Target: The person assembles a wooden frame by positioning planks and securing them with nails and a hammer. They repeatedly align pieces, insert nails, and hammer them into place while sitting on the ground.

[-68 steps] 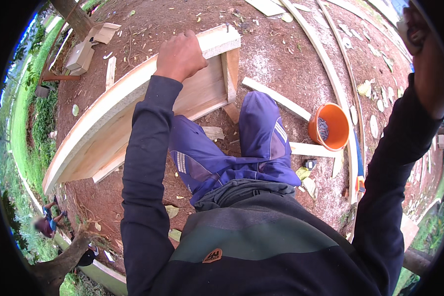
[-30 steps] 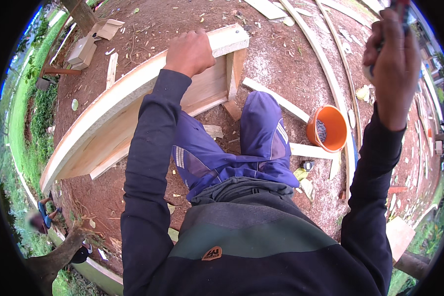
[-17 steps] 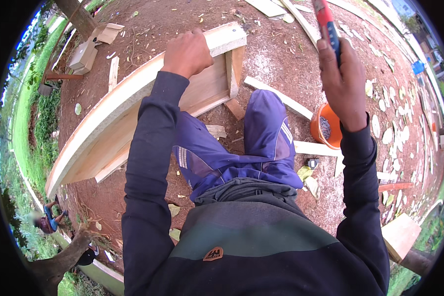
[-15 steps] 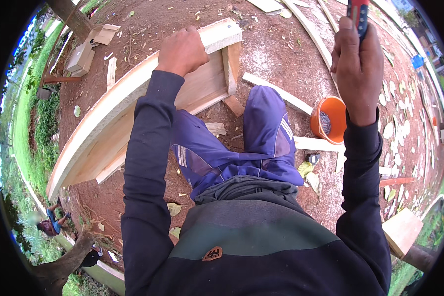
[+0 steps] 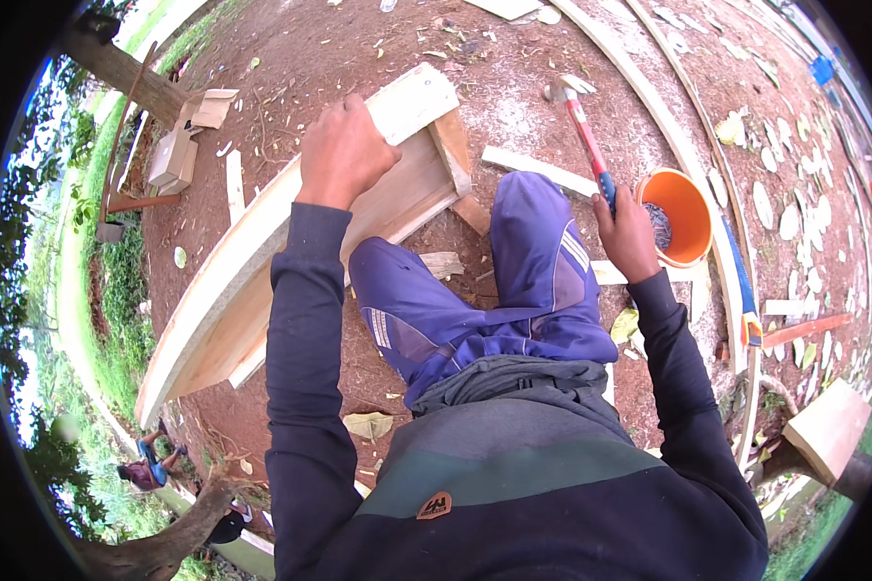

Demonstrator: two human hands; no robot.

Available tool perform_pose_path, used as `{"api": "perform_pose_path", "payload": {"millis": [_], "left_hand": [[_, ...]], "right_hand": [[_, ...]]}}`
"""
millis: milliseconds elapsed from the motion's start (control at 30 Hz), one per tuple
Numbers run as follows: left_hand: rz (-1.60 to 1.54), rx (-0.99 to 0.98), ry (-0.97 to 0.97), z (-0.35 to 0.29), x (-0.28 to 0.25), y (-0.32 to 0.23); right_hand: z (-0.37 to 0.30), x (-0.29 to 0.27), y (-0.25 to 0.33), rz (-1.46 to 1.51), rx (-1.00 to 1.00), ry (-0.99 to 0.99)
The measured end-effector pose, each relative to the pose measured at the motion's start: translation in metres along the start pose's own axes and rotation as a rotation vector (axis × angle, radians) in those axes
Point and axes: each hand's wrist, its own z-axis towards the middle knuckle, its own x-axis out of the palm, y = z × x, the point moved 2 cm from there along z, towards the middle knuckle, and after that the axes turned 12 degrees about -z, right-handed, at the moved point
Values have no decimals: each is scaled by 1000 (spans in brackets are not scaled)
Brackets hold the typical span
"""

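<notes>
Head view: left hand (image 5: 347, 150), grip clasped over edge of curved wooden frame (image 5: 231, 269); right hand (image 5: 628, 237), grip wrapped round hammer (image 5: 585, 136). Frame lies left of hammer, long axis lower left to upper right; left hand nearer.

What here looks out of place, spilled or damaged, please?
Nothing clearly stands out. The wooden frame held by the left hand shows no plain break, and the nails lie inside the orange bucket. Only pale dust, maybe sawdust, lies scattered on the red soil.
</notes>
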Motion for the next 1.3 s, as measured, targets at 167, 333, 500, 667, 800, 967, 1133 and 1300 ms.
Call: {"api": "perform_pose_path", "payload": {"millis": [167,333,500,667,800,967,1133,1300], "left_hand": [[51,-23,59,-13,-2,-14],[49,-30,69,-23,-5,-16],[-35,-12,81,-16,-2,-11],[-35,-38,75,-10,-1,-6],[-21,-55,73,-6,-2,-4],[-41,-91,90,-4,-1,-3],[-28,-74,91,-2,-1,-2],[-2,-83,107,-1,-2,0]], "right_hand": [[-59,84,-109,-267,257,166],[-86,118,-135,-205,206,-214],[-43,127,-78,454,356,114],[12,127,24,650,-3,62],[54,119,93,663,-246,-100],[91,111,163,857,-358,-197],[107,119,181,973,-384,-234],[111,125,178,1032,-451,-199]]}}
